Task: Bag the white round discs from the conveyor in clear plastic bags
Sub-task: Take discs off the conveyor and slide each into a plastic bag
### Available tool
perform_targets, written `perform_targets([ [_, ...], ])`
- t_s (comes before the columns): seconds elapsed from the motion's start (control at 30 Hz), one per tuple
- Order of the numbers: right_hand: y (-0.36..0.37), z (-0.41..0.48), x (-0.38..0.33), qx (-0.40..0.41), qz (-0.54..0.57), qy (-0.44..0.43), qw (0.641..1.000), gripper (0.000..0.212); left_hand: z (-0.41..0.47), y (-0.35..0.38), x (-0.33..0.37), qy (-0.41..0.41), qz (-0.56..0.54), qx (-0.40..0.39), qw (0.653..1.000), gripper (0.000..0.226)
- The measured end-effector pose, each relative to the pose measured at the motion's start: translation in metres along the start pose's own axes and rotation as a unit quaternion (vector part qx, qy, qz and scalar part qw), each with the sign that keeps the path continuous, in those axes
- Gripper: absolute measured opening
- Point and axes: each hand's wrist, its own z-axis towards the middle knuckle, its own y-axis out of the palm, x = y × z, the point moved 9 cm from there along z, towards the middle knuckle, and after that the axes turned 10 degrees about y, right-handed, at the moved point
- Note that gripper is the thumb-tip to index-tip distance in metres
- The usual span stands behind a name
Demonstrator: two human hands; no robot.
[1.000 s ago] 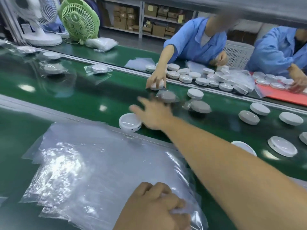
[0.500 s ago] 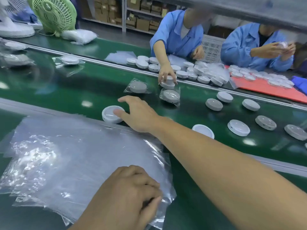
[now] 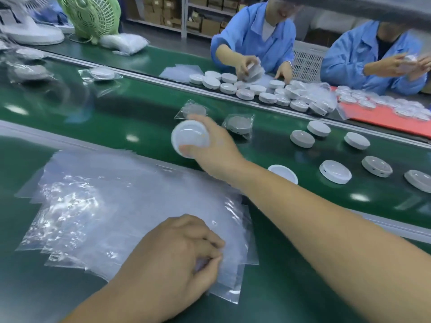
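Two hands: working well apart, each closed on its own item.
Right hand [image 3: 212, 150]: stretched out over the near side of the conveyor belt [image 3: 140, 108]; thumb and fingers clasp the rim of the held disc [image 3: 190, 137].
Held disc: white, round, raised off the belt and tilted, its face turned toward the camera.
Left hand [image 3: 177, 250]: low on the near bench, fingers curled, thumb and fingertips pinching the top bag [image 3: 233, 248] near its right edge.
Bag stack [image 3: 105, 206]: clear plastic bags, fanned out flat on the green bench surface, just this side of the belt's near rail.
Loose discs [image 3: 335, 171]: six unbagged, lying flat and apart on the belt, right of the held disc.
Hidden disc [image 3: 283, 173]: a seventh, partly covered by the right forearm.
Bagged discs [image 3: 239, 124]: two on the belt just beyond the held disc; a third [image 3: 102, 73] well to the left.
Disc heap [image 3: 256, 89]: many white discs crowded on the far bench.
Red sheet [image 3: 384, 117]: far bench, right, carrying bagged discs.
Seated persons [image 3: 256, 36]: two in blue coats, hands busy at the far bench.
Green fan [image 3: 91, 15]: far left, beside a white fan base [image 3: 32, 34].
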Motion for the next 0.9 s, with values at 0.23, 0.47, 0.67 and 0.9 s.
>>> perform_targets([
  [0.23,-0.076,-0.172,0.017,0.040,-0.130,-0.200,0.970,0.059,-0.006,-0.015,-0.019,-0.120,-0.049,0.075,0.989,0.022],
  [0.47,-0.056,-0.216,0.021,0.058,-0.280,-0.340,0.896,0.035,-0.006,-0.014,-0.019,-0.170,-0.096,0.107,0.975,0.011],
  [0.67,-0.061,-0.223,0.021,0.076,-0.228,-0.361,0.901,0.028,-0.002,-0.020,-0.009,-0.173,-0.087,0.115,0.974,0.015],
  [0.9,-0.063,-0.222,0.017,0.099,-0.180,-0.366,0.908,0.034,-0.003,-0.024,-0.007,-0.187,-0.118,0.139,0.965,0.015],
])
